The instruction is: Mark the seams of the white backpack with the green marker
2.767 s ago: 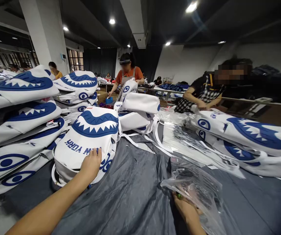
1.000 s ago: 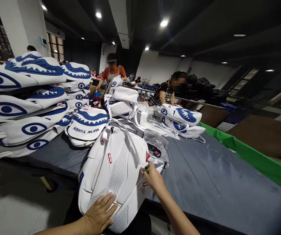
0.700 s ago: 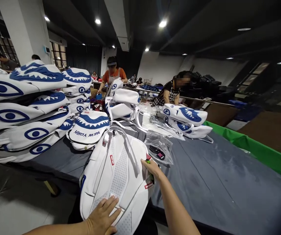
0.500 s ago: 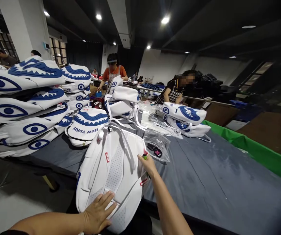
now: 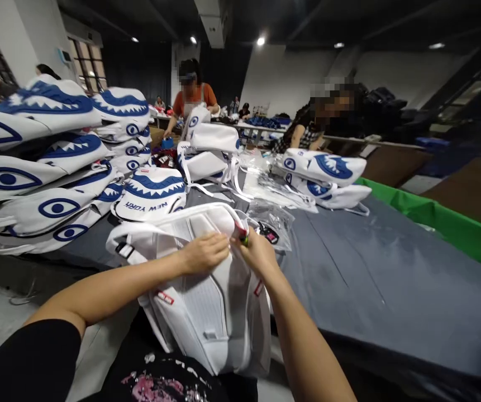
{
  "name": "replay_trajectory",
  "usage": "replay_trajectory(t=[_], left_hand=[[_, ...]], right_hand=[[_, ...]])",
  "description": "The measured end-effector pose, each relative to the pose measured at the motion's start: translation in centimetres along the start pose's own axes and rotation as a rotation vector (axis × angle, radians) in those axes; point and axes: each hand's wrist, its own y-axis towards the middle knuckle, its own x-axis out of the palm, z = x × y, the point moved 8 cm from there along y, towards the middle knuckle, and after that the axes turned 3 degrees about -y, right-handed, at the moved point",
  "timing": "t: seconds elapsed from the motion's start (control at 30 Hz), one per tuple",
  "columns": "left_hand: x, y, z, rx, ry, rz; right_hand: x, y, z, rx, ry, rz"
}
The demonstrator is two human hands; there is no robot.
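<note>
Close together, both hands on white backpack

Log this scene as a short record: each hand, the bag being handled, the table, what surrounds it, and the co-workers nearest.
Left hand: fingers curled against the white backpack; exact grip hidden
Right hand: at the backpack's upper edge, a small green item in its grip
Backpack labels: red
Table: dark grey surface
Beyond backpack: bag reading NEW YORK; clear packet
Piles: white-and-blue bags at picture left; smaller pile at right
Co-workers: one in orange; one in dark clothing
</note>
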Motion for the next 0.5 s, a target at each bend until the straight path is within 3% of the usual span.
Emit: replay_trajectory(t=[0.13, 0.23, 0.37, 0.43, 0.5], left_hand=[[2.7, -2.1, -2.4, -0.101, -0.049, -0.065], [4.4, -3.9, -3.4, -0.089, -0.107, -0.089], [3.4, -5.6, -3.9, -0.058, -0.145, 0.001], [2.4, -4.7, -4.1, -0.040, -0.132, 0.033], [2.6, -2.2, -4.5, -0.030, -0.145, -0.045]], right_hand=[[3.6, 3.4, 3.4, 0.130, 0.047, -0.112], [4.9, 3.9, 4.6, 0.175, 0.067, -0.149], [5.0, 2.0, 3.6, 0.204, 0.039, -0.129], [4.6, 1.2, 2.7, 0.183, 0.017, -0.094], [4.2, 1.0, 2.1, 0.157, 0.010, -0.069]])
